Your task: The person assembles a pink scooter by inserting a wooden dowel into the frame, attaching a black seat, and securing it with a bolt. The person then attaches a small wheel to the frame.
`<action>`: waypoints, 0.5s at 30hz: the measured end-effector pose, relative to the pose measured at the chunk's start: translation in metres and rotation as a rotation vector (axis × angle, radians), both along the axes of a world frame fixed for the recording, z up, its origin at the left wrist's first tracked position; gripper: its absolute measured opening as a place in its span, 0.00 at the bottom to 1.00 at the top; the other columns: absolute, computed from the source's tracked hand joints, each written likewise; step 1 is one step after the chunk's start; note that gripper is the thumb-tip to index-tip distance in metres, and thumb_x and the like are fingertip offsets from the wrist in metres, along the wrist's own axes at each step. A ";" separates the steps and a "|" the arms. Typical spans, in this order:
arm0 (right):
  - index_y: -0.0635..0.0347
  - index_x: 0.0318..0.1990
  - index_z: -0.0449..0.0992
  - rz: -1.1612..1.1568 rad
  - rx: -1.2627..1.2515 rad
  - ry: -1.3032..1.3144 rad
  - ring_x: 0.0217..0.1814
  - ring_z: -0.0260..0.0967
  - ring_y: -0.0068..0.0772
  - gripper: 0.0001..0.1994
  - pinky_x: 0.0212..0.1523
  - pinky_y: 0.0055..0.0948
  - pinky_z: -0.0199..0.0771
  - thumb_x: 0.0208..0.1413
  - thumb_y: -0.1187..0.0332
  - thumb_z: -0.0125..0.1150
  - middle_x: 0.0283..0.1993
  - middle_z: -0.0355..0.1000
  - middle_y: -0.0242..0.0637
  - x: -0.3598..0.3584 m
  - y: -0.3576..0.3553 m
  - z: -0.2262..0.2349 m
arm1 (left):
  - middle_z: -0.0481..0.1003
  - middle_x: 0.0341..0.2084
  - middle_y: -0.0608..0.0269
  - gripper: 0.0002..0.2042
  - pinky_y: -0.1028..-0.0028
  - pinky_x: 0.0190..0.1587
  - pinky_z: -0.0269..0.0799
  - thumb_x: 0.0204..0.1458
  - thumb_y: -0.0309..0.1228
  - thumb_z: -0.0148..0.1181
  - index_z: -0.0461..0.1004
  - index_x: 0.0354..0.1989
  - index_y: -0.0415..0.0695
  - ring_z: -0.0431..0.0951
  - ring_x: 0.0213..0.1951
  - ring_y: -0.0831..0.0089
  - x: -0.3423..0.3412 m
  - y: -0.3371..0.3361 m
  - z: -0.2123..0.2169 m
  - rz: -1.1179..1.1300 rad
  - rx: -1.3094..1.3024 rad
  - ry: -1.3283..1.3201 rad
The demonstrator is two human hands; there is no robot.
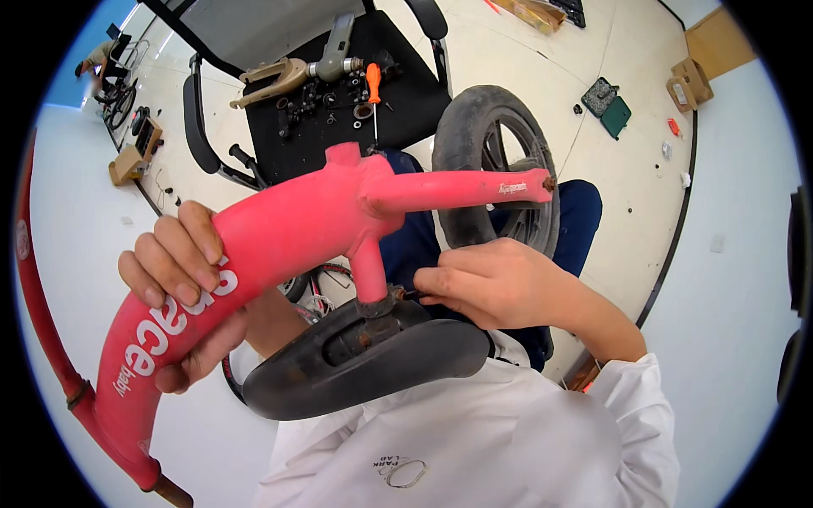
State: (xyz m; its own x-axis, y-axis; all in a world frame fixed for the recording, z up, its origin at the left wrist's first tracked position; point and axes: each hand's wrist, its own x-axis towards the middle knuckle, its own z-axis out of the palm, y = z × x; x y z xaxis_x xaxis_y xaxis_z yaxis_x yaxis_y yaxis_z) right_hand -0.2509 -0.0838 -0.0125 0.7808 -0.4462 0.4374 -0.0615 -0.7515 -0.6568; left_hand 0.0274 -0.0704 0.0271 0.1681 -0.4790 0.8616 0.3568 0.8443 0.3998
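I hold a pink balance-bike frame [296, 222] upside down over my lap. My left hand [174, 275] grips its thick curved main tube. A black saddle [364, 360] hangs from the frame's seat post, underside up, close to my chest. My right hand [500, 284] is closed at the seat-post clamp, fingers pinched on a small dark tool or bolt that I cannot make out. A black wheel with a tyre [495, 161] stands behind the frame's rear stays.
An office chair [406, 93] in front carries a tan fork part, a grey stem, an orange-handled screwdriver [373, 85] and several small bolts. Cardboard boxes [690, 80] and a green case lie on the floor at right. Another person works far back left.
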 end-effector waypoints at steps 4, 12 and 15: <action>0.60 0.40 0.75 -0.030 -0.170 -0.012 0.19 0.63 0.28 0.13 0.16 0.28 0.62 0.46 0.73 0.68 0.20 0.58 0.31 0.000 0.006 -0.005 | 0.71 0.24 0.67 0.30 0.76 0.35 0.68 0.35 0.62 0.62 0.65 0.33 0.47 0.73 0.25 0.75 0.002 -0.001 -0.010 -0.019 0.014 0.054; 0.61 0.42 0.75 -0.031 -0.277 -0.026 0.21 0.62 0.25 0.14 0.17 0.26 0.64 0.46 0.73 0.63 0.22 0.56 0.30 -0.007 0.012 0.002 | 0.70 0.24 0.65 0.29 0.76 0.34 0.66 0.35 0.59 0.63 0.65 0.33 0.46 0.71 0.26 0.74 -0.009 0.003 -0.001 -0.039 0.070 0.093; 0.60 0.44 0.73 0.007 -0.323 0.020 0.24 0.64 0.24 0.15 0.20 0.24 0.68 0.46 0.71 0.58 0.24 0.57 0.28 -0.010 0.012 0.003 | 0.69 0.22 0.66 0.28 0.76 0.33 0.65 0.34 0.57 0.63 0.64 0.31 0.46 0.69 0.23 0.74 -0.011 0.007 -0.003 -0.033 0.092 0.149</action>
